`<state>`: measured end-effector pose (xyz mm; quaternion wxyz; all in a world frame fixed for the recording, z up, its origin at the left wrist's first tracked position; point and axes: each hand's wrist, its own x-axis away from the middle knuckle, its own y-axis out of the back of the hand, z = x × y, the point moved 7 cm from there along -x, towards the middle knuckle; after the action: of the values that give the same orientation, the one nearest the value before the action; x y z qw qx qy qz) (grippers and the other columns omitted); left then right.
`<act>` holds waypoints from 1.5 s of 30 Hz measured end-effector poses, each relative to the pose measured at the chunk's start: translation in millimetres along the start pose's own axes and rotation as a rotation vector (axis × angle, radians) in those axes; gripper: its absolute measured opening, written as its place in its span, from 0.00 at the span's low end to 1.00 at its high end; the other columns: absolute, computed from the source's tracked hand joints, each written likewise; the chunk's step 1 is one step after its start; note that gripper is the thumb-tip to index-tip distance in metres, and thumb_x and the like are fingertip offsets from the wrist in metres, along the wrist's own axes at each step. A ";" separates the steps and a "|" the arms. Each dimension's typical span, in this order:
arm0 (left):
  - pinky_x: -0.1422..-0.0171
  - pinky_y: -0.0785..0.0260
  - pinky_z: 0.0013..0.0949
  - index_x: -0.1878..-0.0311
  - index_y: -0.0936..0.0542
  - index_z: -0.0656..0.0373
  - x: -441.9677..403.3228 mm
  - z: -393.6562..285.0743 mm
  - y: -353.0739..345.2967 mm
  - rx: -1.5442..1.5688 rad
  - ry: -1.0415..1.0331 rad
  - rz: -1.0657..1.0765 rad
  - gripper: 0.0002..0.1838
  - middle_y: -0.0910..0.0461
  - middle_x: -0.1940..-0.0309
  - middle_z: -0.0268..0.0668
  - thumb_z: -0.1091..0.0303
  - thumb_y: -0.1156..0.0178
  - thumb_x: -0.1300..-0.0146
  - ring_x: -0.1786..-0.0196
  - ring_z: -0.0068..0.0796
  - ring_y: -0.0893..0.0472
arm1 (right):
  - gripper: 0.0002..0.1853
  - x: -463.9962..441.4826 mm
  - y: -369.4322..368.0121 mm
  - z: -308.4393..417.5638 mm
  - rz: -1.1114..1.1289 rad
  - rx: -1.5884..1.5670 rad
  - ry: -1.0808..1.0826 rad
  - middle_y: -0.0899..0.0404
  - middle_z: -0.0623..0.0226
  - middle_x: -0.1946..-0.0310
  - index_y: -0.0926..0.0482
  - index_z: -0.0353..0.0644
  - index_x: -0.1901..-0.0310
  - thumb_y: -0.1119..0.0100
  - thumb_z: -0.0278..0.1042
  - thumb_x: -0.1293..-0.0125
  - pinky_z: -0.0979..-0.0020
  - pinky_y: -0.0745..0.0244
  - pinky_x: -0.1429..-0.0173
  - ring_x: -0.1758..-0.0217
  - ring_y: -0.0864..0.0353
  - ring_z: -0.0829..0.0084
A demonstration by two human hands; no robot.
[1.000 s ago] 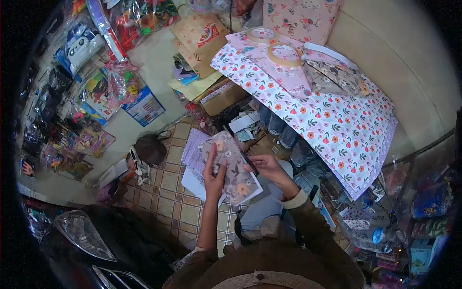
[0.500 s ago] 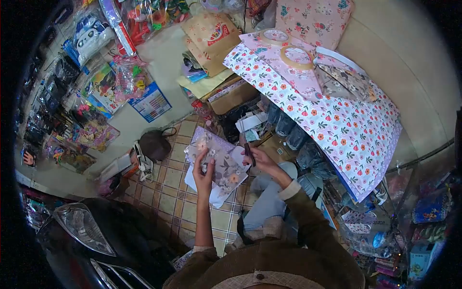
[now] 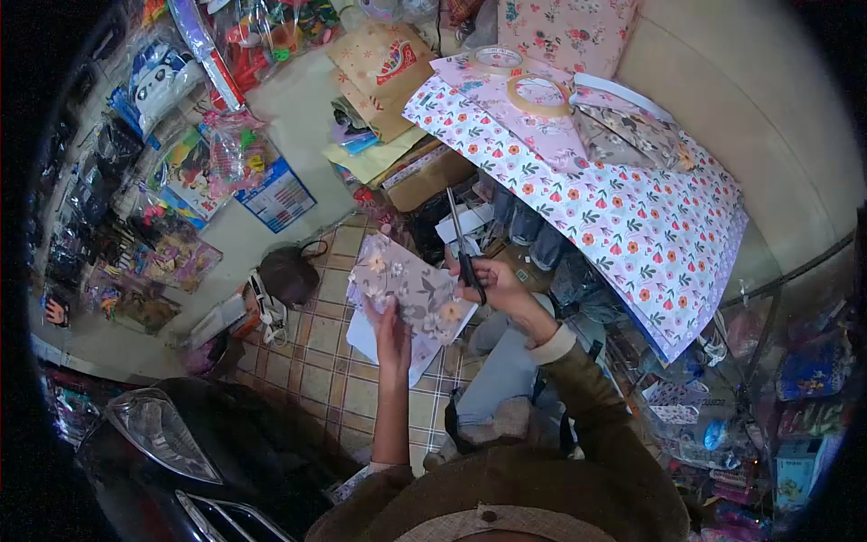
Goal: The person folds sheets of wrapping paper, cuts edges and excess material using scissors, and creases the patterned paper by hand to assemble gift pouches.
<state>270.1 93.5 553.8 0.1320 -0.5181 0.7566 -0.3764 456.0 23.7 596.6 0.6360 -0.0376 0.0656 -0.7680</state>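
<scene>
My left hand [image 3: 390,336] is closed on the lower left edge of a grey piece of floral paper [image 3: 411,285]. The paper carries dark leaves and pale and orange flowers. In my right hand [image 3: 508,291] is a pair of dark-handled scissors [image 3: 464,248], its long blades pointing up and away from me. The right fingers are at the paper's right edge; whether they also grip it I cannot tell. White and lilac sheets [image 3: 366,339] show beneath the floral paper, above the tiled floor.
On the right, a surface holds large flower-printed sheets [image 3: 623,244], a roll of tape [image 3: 539,94] and a folded floral piece [image 3: 632,131]. Brown paper bags [image 3: 379,77] lie behind. A black motorbike front [image 3: 172,443] stands at lower left; packaged goods [image 3: 172,77] hang at left.
The floral paper has turned and shows more of its face. My left hand has moved down to its lower edge. The scissors have swung more upright, and the view has shifted slightly.
</scene>
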 end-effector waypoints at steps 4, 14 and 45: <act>0.45 0.30 0.42 0.30 0.55 0.43 17.2 56.7 27.7 0.114 0.172 0.151 0.39 0.34 0.45 0.40 0.71 0.45 0.38 0.44 0.37 0.29 | 0.18 -12.3 20.4 -9.2 -0.006 0.070 0.048 0.22 0.77 0.69 0.22 0.38 0.53 0.33 0.24 0.48 0.83 0.32 0.60 0.66 0.27 0.88; 0.48 0.26 0.32 0.50 0.24 0.68 45.8 47.9 -39.8 -0.478 0.006 0.346 0.14 0.22 0.55 0.41 0.75 0.42 0.39 0.55 0.26 0.22 | 0.19 -10.2 31.1 17.6 0.141 0.294 0.012 0.25 0.75 0.70 0.25 0.33 0.52 0.38 0.18 0.48 0.81 0.31 0.61 0.66 0.29 0.86; 0.56 0.25 0.24 0.39 0.32 0.66 32.2 -21.9 -121.4 -0.530 -0.533 0.106 0.24 0.30 0.41 0.43 0.78 0.43 0.39 0.63 0.18 0.22 | 0.24 83.1 -23.6 32.5 -0.013 0.133 0.045 0.23 0.71 0.63 0.29 0.37 0.44 0.37 0.33 0.42 0.75 0.31 0.49 0.58 0.25 0.81</act>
<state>326.5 52.7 660.7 0.2046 -0.5741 0.7927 -0.0123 422.1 -55.2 630.1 0.6305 0.0219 0.0284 -0.7753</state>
